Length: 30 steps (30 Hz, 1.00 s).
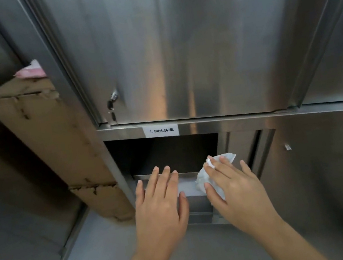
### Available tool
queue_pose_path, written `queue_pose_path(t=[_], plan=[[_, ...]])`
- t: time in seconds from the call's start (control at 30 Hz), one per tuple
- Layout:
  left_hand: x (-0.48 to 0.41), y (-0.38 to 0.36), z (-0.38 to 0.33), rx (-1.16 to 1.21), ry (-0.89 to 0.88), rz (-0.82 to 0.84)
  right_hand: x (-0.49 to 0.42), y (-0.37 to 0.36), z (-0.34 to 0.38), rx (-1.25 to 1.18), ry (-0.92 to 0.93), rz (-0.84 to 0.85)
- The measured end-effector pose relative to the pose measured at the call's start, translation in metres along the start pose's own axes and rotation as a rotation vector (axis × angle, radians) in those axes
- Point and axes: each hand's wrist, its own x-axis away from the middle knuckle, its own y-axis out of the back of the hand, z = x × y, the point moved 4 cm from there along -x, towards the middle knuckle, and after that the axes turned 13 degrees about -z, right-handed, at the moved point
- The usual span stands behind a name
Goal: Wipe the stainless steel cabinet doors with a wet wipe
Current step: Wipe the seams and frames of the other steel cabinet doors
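We are facing a tall brushed stainless steel cabinet door (pixel 185 47), which is filling the view above the small white printed label (pixel 161 130) on the horizontal steel rail. Below and to the right of the label, a lower stainless steel door panel (pixel 315 168) is standing partly slid aside. To the left of the label, a worn brown cardboard box (pixel 53 139) is leaning in the neighbouring bay. Directly under the label, a dark open compartment (pixel 163 152) is showing, with a steel ledge (pixel 185 176) running along its lower edge.

Below the label, our left hand (pixel 160 200) is resting flat on that ledge, its fingers straight and spread, holding nothing. Just to its right, our right hand (pixel 235 187) is pressing down with straight fingers on a crumpled white wet wipe (pixel 201 180). The wipe is lying on the ledge at the edge of the lower door panel, bunching out beside the thumb and past the fingertips.

Up and far left of the label, a pink packet (pixel 30 71) is sitting on top of the box. Above and left of the label, a small lock with hanging keys (pixel 112 103) is sticking out of the tall door. To the right and below, a tiny metal knob (pixel 287 146) is protruding from the lower panel.
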Motion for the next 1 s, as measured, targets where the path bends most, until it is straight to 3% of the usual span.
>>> queue_pose_path(t=[0.63, 1.0], plan=[[0.079, 0.134, 0.147, -0.283, 0.294, -0.07, -0.004, -0.032, 0.209, -0.139, 0.248, 0.068], [0.113, 0.182, 0.175, -0.533, 0.554, -0.143, -0.02, -0.053, 0.288, -0.421, 0.48, 0.165]])
